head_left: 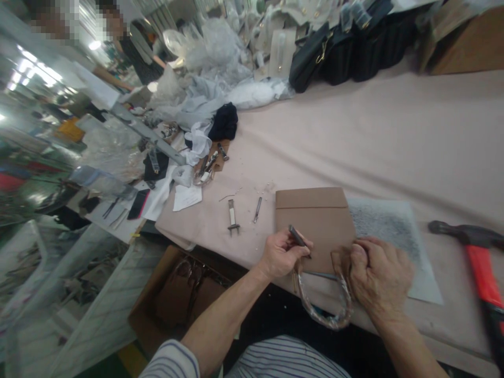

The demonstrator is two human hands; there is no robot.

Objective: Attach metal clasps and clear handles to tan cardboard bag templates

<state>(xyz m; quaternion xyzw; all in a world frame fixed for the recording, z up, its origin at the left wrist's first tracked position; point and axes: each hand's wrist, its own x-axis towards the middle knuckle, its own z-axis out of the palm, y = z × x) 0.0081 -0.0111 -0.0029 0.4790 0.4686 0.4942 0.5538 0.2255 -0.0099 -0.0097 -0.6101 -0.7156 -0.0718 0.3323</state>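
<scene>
A flat brown leather bag panel (pixel 315 226) lies at the table's front edge, with a seam across its upper part. A curved handle (pixel 326 320) wrapped in clear plastic hangs from its lower edge. My left hand (pixel 281 253) is closed around a dark pen-shaped tool (pixel 298 239), its tip down by the handle's left end. At the panel's right edge my right hand (pixel 380 270) is curled beside the handle's right end; what its fingers hold is hidden. Left of the panel lie a thin metal punch (pixel 258 210) and a metal tool with a pale shaft (pixel 232 218).
A red-handled hammer (pixel 478 257) lies at right, beside a speckled pale sheet (pixel 394 236). Black bags (pixel 346 52), plastic wrapping (pixel 216 52) and a cardboard box (pixel 468 42) line the back. A box of brown pieces (pixel 173 299) sits below the table's left edge. People stand at far left.
</scene>
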